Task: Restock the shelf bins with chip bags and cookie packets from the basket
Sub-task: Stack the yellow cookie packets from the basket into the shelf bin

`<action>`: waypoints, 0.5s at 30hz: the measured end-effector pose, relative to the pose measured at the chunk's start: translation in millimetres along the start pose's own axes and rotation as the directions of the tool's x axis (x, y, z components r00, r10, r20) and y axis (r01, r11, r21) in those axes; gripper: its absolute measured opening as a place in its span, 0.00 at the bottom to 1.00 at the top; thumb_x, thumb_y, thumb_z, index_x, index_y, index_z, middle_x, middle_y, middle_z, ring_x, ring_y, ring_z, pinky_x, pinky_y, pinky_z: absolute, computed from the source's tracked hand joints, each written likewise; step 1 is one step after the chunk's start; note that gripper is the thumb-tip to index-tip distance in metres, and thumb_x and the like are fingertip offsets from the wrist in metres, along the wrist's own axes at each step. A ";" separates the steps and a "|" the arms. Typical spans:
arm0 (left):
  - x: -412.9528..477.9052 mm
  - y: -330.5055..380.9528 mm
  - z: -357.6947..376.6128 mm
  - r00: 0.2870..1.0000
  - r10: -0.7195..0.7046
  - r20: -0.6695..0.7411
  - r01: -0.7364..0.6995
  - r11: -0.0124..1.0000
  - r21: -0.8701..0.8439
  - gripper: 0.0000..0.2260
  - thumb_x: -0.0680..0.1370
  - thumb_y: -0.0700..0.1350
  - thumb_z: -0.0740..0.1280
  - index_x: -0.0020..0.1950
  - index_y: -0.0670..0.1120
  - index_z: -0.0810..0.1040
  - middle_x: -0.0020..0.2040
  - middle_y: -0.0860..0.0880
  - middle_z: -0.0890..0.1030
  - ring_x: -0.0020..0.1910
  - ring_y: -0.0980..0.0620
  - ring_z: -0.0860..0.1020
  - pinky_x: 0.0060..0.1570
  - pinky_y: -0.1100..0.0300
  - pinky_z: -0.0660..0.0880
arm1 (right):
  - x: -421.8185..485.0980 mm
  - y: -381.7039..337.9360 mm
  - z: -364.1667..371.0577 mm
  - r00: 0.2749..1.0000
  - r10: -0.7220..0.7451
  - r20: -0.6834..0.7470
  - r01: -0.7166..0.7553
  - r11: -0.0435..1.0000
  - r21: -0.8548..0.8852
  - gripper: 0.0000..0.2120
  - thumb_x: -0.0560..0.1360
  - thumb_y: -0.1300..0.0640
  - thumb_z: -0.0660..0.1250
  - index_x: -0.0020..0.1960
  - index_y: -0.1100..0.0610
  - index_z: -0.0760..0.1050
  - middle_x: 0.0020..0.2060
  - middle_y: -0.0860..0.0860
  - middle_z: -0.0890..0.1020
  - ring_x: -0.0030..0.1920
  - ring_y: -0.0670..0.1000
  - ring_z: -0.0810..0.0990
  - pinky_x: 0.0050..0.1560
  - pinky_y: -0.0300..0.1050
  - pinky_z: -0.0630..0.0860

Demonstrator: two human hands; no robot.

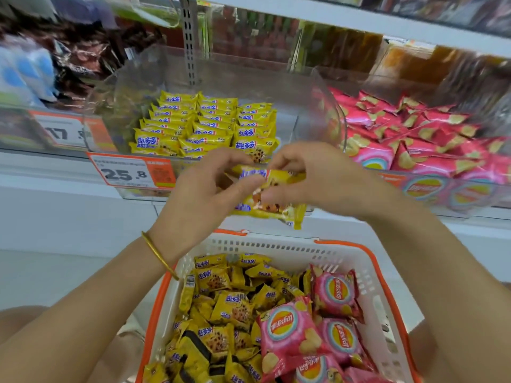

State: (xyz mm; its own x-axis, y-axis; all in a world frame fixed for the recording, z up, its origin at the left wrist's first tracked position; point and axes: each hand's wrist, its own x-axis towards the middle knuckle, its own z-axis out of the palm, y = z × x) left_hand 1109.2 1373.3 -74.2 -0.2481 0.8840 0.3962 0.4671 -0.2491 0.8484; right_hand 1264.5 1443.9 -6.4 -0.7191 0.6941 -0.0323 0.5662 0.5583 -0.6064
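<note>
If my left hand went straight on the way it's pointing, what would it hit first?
Your left hand would likely meet the front of the clear bin, or the yellow cookie packets stacked inside if it clears the rim; depth is unclear.

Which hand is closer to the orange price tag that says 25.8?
Left. The left hand is just right of the price tag; the right hand is farther right, past the cookie packets.

Pinches a few yellow cookie packets (pixel 269 197) between the fingers of left hand (pixel 199 189) and right hand (pixel 320 175). Just beyond the fingertips, clear bin (pixel 138 78) of rowed yellow packets. Right of the fingers, pink chip bags (pixel 414 134). Below them, white basket (pixel 276 244) holding both kinds.
</note>
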 end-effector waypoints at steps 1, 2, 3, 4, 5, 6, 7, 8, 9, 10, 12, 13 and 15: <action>2.1 2.7 -2.7 0.997 0.030 -0.067 -0.031 0.999 -0.016 0.13 0.73 0.57 0.68 0.54 0.55 0.73 0.43 0.59 0.79 0.37 0.57 0.78 0.31 0.64 0.74 | 2.8 -5.3 -7.7 0.999 0.006 -0.043 -0.007 1.000 -0.007 0.17 0.66 0.51 0.76 0.50 0.58 0.77 0.46 0.54 0.82 0.48 0.50 0.79 0.51 0.51 0.75; 4.7 5.3 -6.1 0.987 0.082 -0.140 -0.082 0.997 0.009 0.11 0.75 0.53 0.67 0.56 0.54 0.72 0.47 0.58 0.78 0.40 0.57 0.78 0.32 0.63 0.75 | 7.2 -9.5 -16.0 0.994 0.013 -0.108 -0.016 0.999 -0.028 0.17 0.66 0.50 0.76 0.49 0.58 0.77 0.45 0.53 0.81 0.47 0.51 0.79 0.51 0.50 0.75; 9.3 6.0 -10.6 0.967 0.160 -0.198 -0.143 0.985 0.095 0.10 0.77 0.49 0.66 0.57 0.52 0.72 0.51 0.56 0.77 0.43 0.57 0.78 0.34 0.62 0.75 | 14.2 -11.5 -24.5 0.981 0.018 -0.195 -0.032 0.997 -0.071 0.17 0.66 0.49 0.76 0.48 0.57 0.77 0.44 0.52 0.80 0.46 0.50 0.78 0.50 0.47 0.75; 15.8 5.7 -14.7 0.944 0.246 -0.220 -0.197 0.954 0.224 0.10 0.77 0.47 0.63 0.58 0.49 0.72 0.53 0.53 0.76 0.46 0.57 0.77 0.38 0.62 0.74 | 23.4 -12.7 -32.8 0.956 0.017 -0.294 -0.058 0.989 -0.133 0.16 0.66 0.49 0.76 0.48 0.56 0.76 0.42 0.50 0.78 0.44 0.48 0.76 0.46 0.43 0.72; 24.1 3.4 -18.0 0.928 0.315 -0.198 -0.230 0.904 0.361 0.11 0.78 0.46 0.61 0.59 0.46 0.74 0.54 0.51 0.76 0.50 0.55 0.76 0.44 0.61 0.73 | 36.1 -12.7 -40.0 0.923 0.009 -0.384 -0.096 0.974 -0.208 0.17 0.67 0.49 0.75 0.49 0.57 0.76 0.42 0.50 0.77 0.44 0.48 0.75 0.42 0.42 0.68; 34.1 0.1 -19.7 0.927 0.350 -0.138 -0.248 0.845 0.474 0.13 0.78 0.47 0.59 0.58 0.43 0.75 0.55 0.48 0.76 0.53 0.51 0.75 0.50 0.59 0.72 | 52.0 -11.9 -44.8 0.893 0.001 -0.449 -0.144 0.948 -0.285 0.17 0.68 0.49 0.75 0.51 0.57 0.75 0.45 0.51 0.77 0.46 0.50 0.75 0.41 0.42 0.65; 44.9 -2.3 -19.8 0.937 0.344 -0.054 -0.259 0.793 0.552 0.16 0.78 0.49 0.56 0.58 0.42 0.76 0.56 0.46 0.77 0.56 0.46 0.75 0.55 0.56 0.70 | 71.0 -9.6 -47.3 0.876 0.004 -0.482 -0.203 0.910 -0.361 0.18 0.70 0.51 0.74 0.54 0.59 0.73 0.50 0.54 0.76 0.51 0.54 0.76 0.44 0.43 0.66; 55.0 -3.2 -17.4 0.954 0.299 0.035 -0.257 0.749 0.611 0.20 0.78 0.52 0.53 0.58 0.42 0.77 0.57 0.44 0.78 0.58 0.43 0.75 0.58 0.52 0.70 | 90.6 -6.3 -46.9 0.871 0.019 -0.490 -0.264 0.860 -0.436 0.18 0.71 0.55 0.72 0.57 0.60 0.72 0.55 0.57 0.75 0.56 0.58 0.76 0.47 0.45 0.68; 63.1 -2.4 -13.0 0.966 0.235 0.111 -0.248 0.707 0.663 0.24 0.77 0.55 0.50 0.58 0.43 0.78 0.58 0.44 0.78 0.59 0.42 0.74 0.59 0.49 0.70 | 109.6 -1.9 -44.8 0.875 0.046 -0.483 -0.320 0.803 -0.503 0.19 0.73 0.58 0.69 0.61 0.61 0.71 0.60 0.59 0.73 0.59 0.60 0.75 0.50 0.48 0.71; 69.1 -0.2 -7.4 0.971 0.171 0.169 -0.241 0.662 0.710 0.28 0.76 0.57 0.46 0.57 0.43 0.79 0.59 0.44 0.78 0.61 0.43 0.74 0.59 0.47 0.70 | 127.3 4.3 -42.3 0.882 0.085 -0.463 -0.362 0.751 -0.552 0.19 0.75 0.60 0.66 0.65 0.62 0.70 0.63 0.60 0.71 0.62 0.61 0.74 0.54 0.51 0.73; 77.7 -1.1 2.3 0.969 0.093 0.229 -0.240 0.570 0.786 0.34 0.72 0.59 0.39 0.57 0.46 0.79 0.62 0.46 0.77 0.63 0.45 0.72 0.59 0.48 0.68 | 155.7 19.7 -37.2 0.894 0.174 -0.413 -0.411 0.685 -0.601 0.20 0.77 0.61 0.63 0.68 0.62 0.68 0.67 0.61 0.68 0.67 0.60 0.71 0.60 0.53 0.72; 80.8 -4.1 5.2 0.967 0.066 0.248 -0.243 0.540 0.806 0.36 0.71 0.60 0.37 0.57 0.47 0.79 0.63 0.48 0.76 0.64 0.46 0.71 0.60 0.49 0.67 | 165.8 27.5 -35.4 0.893 0.218 -0.394 -0.431 0.668 -0.606 0.20 0.77 0.61 0.63 0.69 0.62 0.68 0.68 0.61 0.68 0.68 0.60 0.70 0.61 0.53 0.71; 85.5 -11.1 8.1 0.962 0.010 0.272 -0.237 0.524 0.818 0.34 0.73 0.60 0.37 0.60 0.49 0.77 0.65 0.50 0.74 0.66 0.48 0.69 0.61 0.51 0.66 | 181.3 40.8 -31.9 0.883 0.275 -0.381 -0.462 0.654 -0.599 0.21 0.78 0.61 0.63 0.70 0.62 0.67 0.68 0.60 0.67 0.69 0.59 0.68 0.62 0.52 0.71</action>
State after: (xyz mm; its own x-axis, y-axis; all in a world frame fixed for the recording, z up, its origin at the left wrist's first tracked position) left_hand 1089.7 1454.9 -52.6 -0.0029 0.9558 0.2940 0.9978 -0.0166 0.0638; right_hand 1170.1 1607.0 -11.6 -0.3258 0.9394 0.1069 0.9439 0.3166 0.0943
